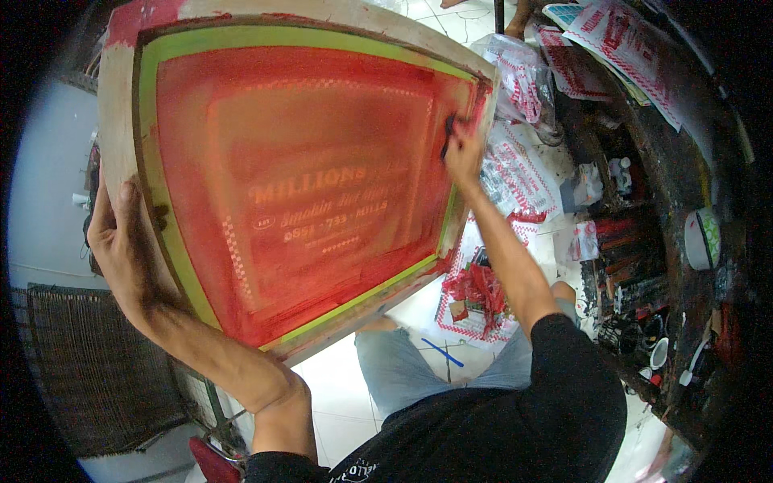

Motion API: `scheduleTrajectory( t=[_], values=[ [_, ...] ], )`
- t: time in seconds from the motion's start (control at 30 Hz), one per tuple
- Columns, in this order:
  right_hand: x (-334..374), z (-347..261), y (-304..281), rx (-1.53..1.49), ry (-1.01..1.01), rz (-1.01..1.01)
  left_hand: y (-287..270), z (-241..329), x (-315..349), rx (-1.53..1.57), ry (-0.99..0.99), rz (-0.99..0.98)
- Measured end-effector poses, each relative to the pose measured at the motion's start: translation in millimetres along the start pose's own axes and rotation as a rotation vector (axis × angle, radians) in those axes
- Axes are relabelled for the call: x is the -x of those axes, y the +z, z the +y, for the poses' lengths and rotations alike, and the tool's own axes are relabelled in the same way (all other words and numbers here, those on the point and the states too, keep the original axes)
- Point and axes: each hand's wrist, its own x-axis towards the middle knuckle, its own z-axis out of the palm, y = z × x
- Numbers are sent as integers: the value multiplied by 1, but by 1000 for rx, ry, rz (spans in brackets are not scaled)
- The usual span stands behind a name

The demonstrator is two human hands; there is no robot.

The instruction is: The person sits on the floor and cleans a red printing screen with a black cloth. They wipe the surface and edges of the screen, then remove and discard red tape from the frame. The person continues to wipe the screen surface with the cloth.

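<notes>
A large silk-screen printing frame [113, 88] is held up tilted in front of me, its wooden sides stained red. Inside a yellow-green border, its mesh [322, 145] is smeared red over pale lettering and a checkered outline. My left hand [121, 233] grips the left wooden side, thumb on the front, the other fingers partly hidden at the edge. At the mesh's right edge, my right hand [465, 153] is closed on a small dark piece [448, 135]. That piece is against or very near the mesh, too blurred to name.
Red-and-white printed sheets [523, 173] and clear plastic bags [515, 72] lie to the right. Red-stained scraps [479, 294] sit on more sheets below. A dark cluttered shelf [628, 266] stands at far right, with a green-patterned bowl [703, 239]. A woven dark mat [88, 362] hangs at left.
</notes>
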Motion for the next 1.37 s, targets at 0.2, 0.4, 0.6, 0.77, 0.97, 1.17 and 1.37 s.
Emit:
scheduleTrajectory(
  t=[0.2, 0.4, 0.6, 0.77, 0.97, 1.17, 1.37],
  values=[
    [-26, 20, -3, -36, 95, -110, 15, 7, -1, 71, 13, -19],
    [4, -7, -7, -91, -136, -72, 3, 6, -4, -45, -8, 0],
    [-50, 7, -6, -56, -60, -47, 27, 12, -4, 4, 23, -51],
    [87, 11, -12, -126, -302, -196, 14, 9, -10, -60, 33, -18],
    [-41, 29, -7, -100, -46, 41, 25, 15, -11, 33, -7, -61],
    [107, 25, -13, -112, -137, -79, 28, 16, -11, 8, -25, -34],
    [69, 31, -10, -94, 5, -154, 20, 7, -13, 45, -8, -65]
  ],
)
